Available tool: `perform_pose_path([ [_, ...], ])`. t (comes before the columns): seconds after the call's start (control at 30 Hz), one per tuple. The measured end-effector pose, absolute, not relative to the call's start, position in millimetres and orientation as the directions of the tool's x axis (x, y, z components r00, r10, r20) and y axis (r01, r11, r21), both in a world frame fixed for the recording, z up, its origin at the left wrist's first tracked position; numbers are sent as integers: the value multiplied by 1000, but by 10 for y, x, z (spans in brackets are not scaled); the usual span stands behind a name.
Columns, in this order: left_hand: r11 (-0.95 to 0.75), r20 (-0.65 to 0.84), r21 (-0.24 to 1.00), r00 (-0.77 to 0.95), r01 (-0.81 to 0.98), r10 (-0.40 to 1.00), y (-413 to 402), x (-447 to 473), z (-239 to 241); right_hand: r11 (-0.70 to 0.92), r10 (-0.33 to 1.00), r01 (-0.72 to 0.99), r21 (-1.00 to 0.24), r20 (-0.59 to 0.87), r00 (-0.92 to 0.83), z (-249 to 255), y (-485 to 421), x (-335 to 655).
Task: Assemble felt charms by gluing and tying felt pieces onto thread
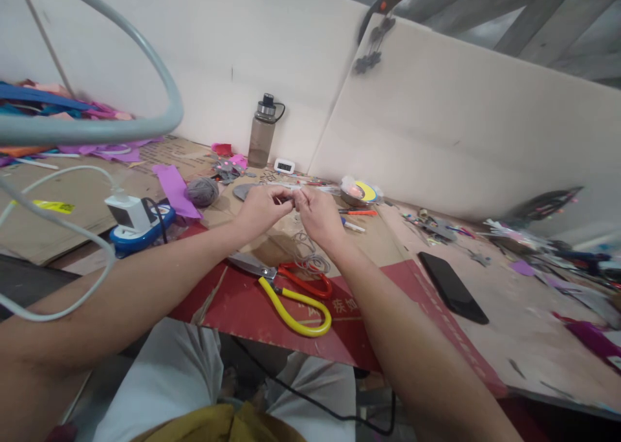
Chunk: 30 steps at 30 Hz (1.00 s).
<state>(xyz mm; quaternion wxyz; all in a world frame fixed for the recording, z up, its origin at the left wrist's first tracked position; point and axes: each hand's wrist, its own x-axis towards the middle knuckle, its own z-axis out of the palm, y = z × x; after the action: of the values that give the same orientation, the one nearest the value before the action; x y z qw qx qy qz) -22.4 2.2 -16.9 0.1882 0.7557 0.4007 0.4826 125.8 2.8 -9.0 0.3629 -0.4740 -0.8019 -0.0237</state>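
My left hand (268,208) and my right hand (317,214) meet over the middle of the work surface, fingertips pinched together. Whatever they pinch is too small and hidden to name. Loops of thin grey yarn (310,261) lie just below my right hand. Nearer to me rest large scissors (272,274) with one red handle and one yellow handle, blades pointing left. Beyond my left hand is a flat grey piece (242,191), partly covered by it. A ball of grey yarn (202,191) sits to the left. A pen (353,225) lies beside my right hand.
A water bottle (262,131) and a small digital clock (284,166) stand by the back board. At left is a blue power strip (143,228) with a white charger and cable. A black phone (452,287) lies at right. A pale hoop (165,115) crosses the upper left.
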Motion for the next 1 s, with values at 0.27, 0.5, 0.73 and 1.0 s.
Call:
perform_pose_path([
  [0.27, -430, 413, 861, 118, 273, 903, 41, -246, -163, 606, 733, 616, -503, 653, -188, -120, -6, 1303],
  [0.5, -362, 350, 927, 125, 98, 928, 31, -214, -148, 578, 758, 565, -589, 645, -103, -162, 6, 1257],
  [0.73, -364, 346, 930, 204, 56, 916, 68, -203, -185, 511, 816, 512, -691, 576, -37, -151, -5, 1254],
  [1.0, -374, 361, 927, 250, 6, 898, 89, -211, -207, 468, 815, 574, -672, 579, 14, -115, -20, 1249],
])
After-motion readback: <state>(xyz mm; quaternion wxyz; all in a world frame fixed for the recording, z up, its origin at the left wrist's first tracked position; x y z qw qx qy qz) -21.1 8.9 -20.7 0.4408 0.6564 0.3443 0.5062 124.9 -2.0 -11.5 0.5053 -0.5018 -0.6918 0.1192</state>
